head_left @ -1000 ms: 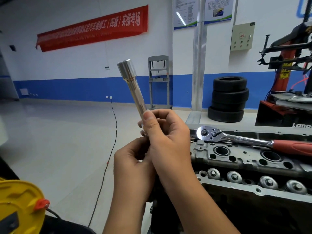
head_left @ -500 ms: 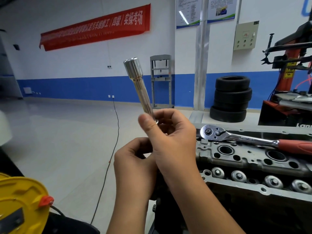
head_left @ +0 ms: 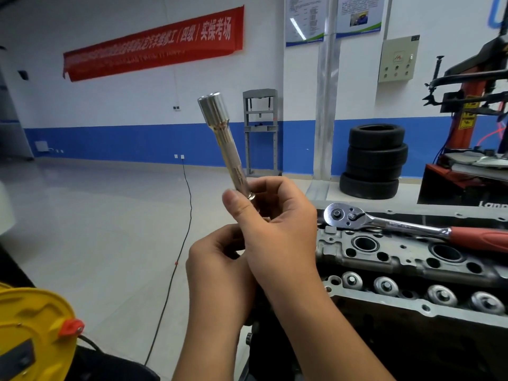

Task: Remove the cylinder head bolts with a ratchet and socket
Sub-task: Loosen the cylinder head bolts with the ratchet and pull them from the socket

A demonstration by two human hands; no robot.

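While both forearms are raised in front of the chest, the left hand [head_left: 217, 268] is curled beneath the right hand [head_left: 277, 229], its hold hidden. A long chrome socket [head_left: 224, 144] is pinched at its lower end by the right fingers [head_left: 270, 185], tilted up-left. Beyond, a red-handled ratchet [head_left: 398, 224] is laid on the cylinder head [head_left: 406, 259]. Farther, "实操考场" is read on the red banner [head_left: 154, 42].

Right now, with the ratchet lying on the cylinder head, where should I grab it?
Take the ratchet by its red handle, coming from above on the right. The handle lies free along the top of the cylinder head, while the chrome head end sits close to the right hand, which holds the long socket.
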